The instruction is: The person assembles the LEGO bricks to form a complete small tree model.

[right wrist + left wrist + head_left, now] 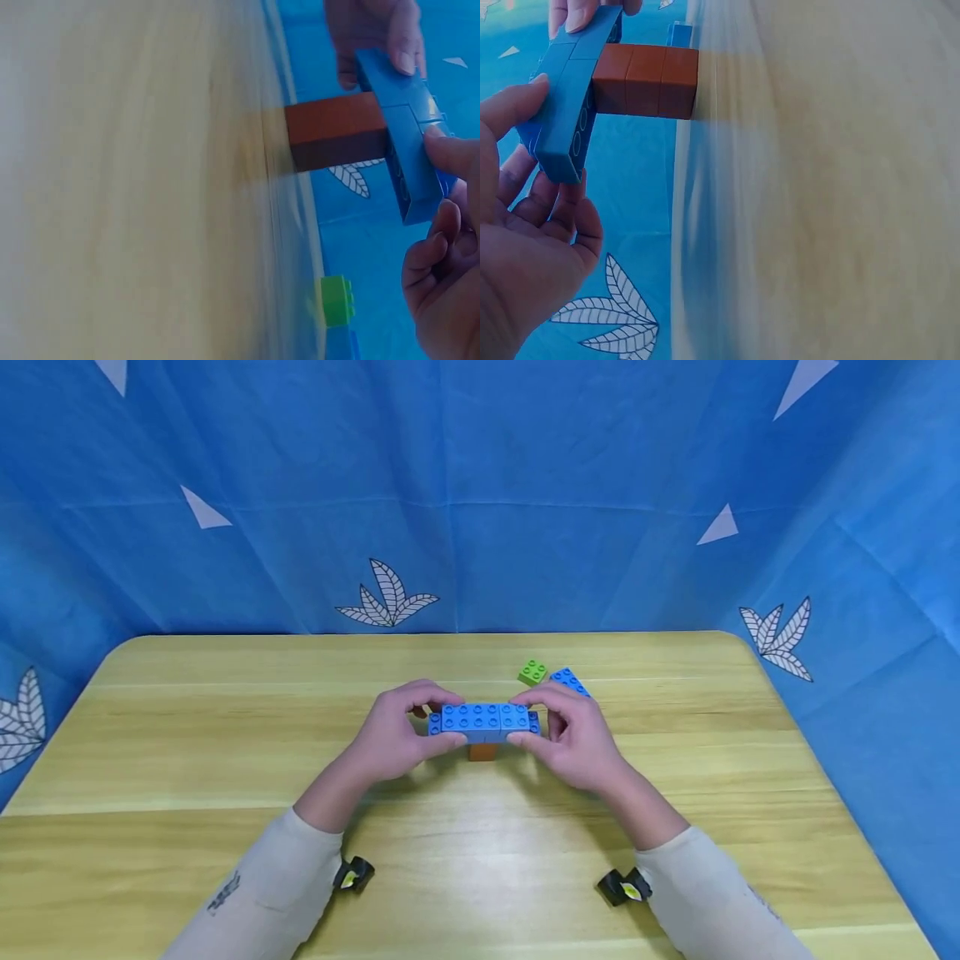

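Note:
Blue toy building bricks (480, 718) form a two-layer bar, the upper layer shorter than the lower one. Beneath its middle, a brown brick column (645, 81) stands upright on the table. My left hand (393, 735) pinches the bar's left part, thumb on the near side and fingers behind. On the right part, my right hand (576, 742) grips in the same way, as the right wrist view also shows, with its thumb on the blue bar (411, 142). Some of the fingers are hidden behind the bricks.
A green brick (532, 672) and a blue brick (570, 682) lie behind my right hand, the blue one partly covered by it. The wooden table (225, 718) ends at a blue patterned cloth (525, 568) at the back.

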Demonstrator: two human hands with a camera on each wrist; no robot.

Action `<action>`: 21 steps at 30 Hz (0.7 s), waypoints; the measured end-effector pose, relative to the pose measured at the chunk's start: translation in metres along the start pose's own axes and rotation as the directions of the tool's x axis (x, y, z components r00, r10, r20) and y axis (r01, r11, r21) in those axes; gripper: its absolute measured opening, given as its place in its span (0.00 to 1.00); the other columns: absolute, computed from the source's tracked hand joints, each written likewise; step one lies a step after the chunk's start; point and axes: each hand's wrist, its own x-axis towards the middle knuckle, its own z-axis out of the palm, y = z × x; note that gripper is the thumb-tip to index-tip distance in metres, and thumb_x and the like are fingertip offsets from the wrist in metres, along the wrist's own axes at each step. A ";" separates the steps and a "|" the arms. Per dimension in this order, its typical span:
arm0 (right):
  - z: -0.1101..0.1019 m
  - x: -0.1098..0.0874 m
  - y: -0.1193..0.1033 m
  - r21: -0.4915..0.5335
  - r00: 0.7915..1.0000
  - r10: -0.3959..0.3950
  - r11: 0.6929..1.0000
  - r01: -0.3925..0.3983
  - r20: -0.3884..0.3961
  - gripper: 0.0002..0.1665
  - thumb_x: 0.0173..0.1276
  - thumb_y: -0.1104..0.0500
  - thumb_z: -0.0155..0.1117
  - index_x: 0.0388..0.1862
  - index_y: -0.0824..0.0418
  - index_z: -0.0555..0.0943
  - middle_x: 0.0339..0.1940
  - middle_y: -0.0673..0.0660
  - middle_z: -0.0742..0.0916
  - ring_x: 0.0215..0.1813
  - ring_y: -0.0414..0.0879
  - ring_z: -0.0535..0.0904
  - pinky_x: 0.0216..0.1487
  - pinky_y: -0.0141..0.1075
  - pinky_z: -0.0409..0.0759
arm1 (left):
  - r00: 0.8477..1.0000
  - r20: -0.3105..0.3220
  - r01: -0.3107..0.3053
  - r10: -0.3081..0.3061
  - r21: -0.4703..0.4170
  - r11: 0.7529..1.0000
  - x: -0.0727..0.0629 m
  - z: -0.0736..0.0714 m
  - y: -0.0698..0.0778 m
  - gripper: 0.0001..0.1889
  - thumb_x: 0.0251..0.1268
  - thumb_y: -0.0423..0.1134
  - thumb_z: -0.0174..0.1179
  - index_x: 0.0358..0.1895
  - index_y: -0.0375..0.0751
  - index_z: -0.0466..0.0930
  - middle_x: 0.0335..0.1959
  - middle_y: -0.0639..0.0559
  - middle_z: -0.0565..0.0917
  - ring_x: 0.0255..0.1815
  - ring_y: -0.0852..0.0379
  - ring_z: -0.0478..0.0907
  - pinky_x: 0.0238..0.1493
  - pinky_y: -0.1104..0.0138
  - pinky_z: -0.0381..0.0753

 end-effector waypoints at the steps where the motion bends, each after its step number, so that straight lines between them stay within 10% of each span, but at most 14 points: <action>1: 0.000 -0.001 0.000 0.004 1.000 0.006 1.000 -0.006 -0.005 0.20 0.57 0.62 0.80 0.49 0.54 0.86 0.41 0.45 0.84 0.18 0.43 0.66 0.19 0.34 0.63 | 1.000 0.000 0.005 -0.005 -0.008 1.000 -0.001 0.000 -0.001 0.19 0.53 0.38 0.78 0.50 0.45 0.86 0.42 0.58 0.83 0.44 0.54 0.74 0.48 0.49 0.77; 13: -0.010 -0.007 0.011 0.043 0.998 0.019 0.999 -0.017 -0.058 0.28 0.54 0.65 0.81 0.55 0.60 0.84 0.50 0.55 0.85 0.17 0.43 0.65 0.18 0.33 0.62 | 0.998 0.005 0.057 -0.057 -0.021 0.998 -0.002 0.000 -0.004 0.19 0.52 0.38 0.78 0.48 0.43 0.86 0.43 0.57 0.84 0.46 0.53 0.75 0.51 0.48 0.76; 21: -0.032 -0.008 0.031 -0.127 0.948 0.141 0.975 -0.183 -0.285 0.16 0.66 0.56 0.73 0.50 0.60 0.86 0.44 0.51 0.86 0.17 0.45 0.63 0.18 0.34 0.62 | 0.998 0.013 0.062 -0.062 -0.018 0.998 0.000 0.000 -0.003 0.19 0.52 0.39 0.78 0.48 0.43 0.86 0.42 0.56 0.84 0.46 0.52 0.75 0.50 0.48 0.76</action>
